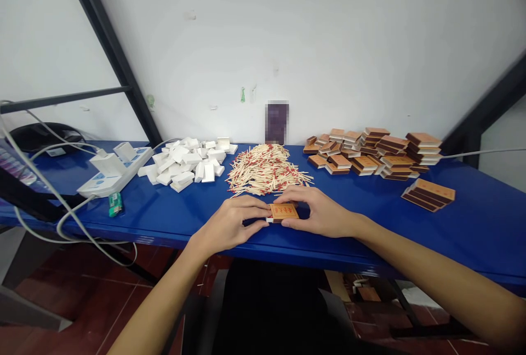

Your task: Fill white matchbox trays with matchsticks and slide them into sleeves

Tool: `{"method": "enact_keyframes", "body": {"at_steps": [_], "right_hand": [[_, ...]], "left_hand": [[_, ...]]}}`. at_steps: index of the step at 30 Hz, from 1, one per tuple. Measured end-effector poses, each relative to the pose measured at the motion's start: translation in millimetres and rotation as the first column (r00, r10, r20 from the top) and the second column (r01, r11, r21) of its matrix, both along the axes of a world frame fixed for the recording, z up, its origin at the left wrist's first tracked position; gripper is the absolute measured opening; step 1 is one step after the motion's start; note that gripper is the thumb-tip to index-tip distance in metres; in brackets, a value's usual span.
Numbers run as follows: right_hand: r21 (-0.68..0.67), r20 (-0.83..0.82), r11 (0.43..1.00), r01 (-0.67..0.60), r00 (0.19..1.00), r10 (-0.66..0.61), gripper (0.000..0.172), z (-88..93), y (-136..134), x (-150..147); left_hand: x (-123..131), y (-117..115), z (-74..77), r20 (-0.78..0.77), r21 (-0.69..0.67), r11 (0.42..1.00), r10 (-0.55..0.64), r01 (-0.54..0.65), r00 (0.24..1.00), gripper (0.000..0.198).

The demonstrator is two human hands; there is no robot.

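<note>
An orange matchbox (285, 211) with red print lies between my hands near the front edge of the blue table. My right hand (322, 212) is closed on its sleeve, thumb on the near side and fingers on the far side. The white inner tray (269, 219) sticks out a little from the sleeve's left end. My left hand (236, 221) pinches that end with its thumb and fingers. Just beyond the box is a heap of red-tipped matches (267, 171).
White matchbox trays (189, 160) are heaped at the back left, beside a power strip (117, 171) with plugs and cables. Orange matchboxes (370, 152) are piled at the back right. A separate block of matchboxes (429, 195) stands nearer on the right. Dark shelf posts (110, 43) rise behind.
</note>
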State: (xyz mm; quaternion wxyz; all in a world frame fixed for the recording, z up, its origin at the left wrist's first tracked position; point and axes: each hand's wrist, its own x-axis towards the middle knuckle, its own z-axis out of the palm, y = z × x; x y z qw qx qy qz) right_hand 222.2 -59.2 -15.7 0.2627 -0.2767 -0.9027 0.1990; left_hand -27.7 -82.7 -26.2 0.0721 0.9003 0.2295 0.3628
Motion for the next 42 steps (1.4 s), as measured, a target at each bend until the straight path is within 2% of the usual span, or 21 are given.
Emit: {"method": "enact_keyframes", "body": {"at_steps": [7, 17, 31, 42], "right_hand": [[0.010, -0.011, 1.000, 0.009, 1.000, -0.009, 0.037, -1.3, 0.5, -1.0], [-0.003, -0.008, 1.000, -0.004, 1.000, 0.004, 0.040, -3.1, 0.5, -1.9], [0.000, 0.043, 0.999, -0.043, 0.998, 0.043, 0.031, -4.5, -0.3, -3.5], [0.012, 0.070, 0.998, -0.064, 0.996, 0.063, 0.035, -5.5, 1.1, -2.7]], "left_hand": [[-0.2, -1.0, 1.4, 0.000, 0.015, 1.000, 0.003, -0.003, 1.000, 0.017], [0.8, -1.2, 3.1, 0.021, -0.072, 0.997, 0.009, -0.008, 1.000, 0.008], [-1.5, 1.5, 1.3, -0.051, -0.140, 0.990, -0.029, 0.022, 0.998, 0.008], [-2.3, -2.0, 4.6, -0.157, -0.208, 0.977, 0.005, -0.038, 0.988, 0.011]]}}
